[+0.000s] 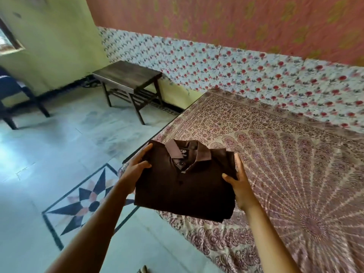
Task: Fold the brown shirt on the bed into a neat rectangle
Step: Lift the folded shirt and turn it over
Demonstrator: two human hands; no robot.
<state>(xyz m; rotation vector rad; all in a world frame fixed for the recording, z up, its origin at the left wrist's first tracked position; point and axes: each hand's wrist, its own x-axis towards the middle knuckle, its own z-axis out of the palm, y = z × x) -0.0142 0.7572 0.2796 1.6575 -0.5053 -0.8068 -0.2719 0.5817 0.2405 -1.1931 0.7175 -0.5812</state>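
The brown shirt [187,184] is folded into a compact rectangle with its lighter collar facing up and away from me. It is lifted above the near left corner of the bed [285,174], partly over the floor. My left hand [137,166] grips its left edge, thumb on top and fingers underneath. My right hand [239,181] holds the right edge, thumb on top of the cloth and fingers along the side. The underside of the shirt is hidden.
The bed carries a patterned maroon and cream cover, with a floral sheet [256,75] along the wall behind it. A dark wooden bench [128,77] stands on the tiled floor [59,154] to the left. A dark chair [11,95] is at the far left.
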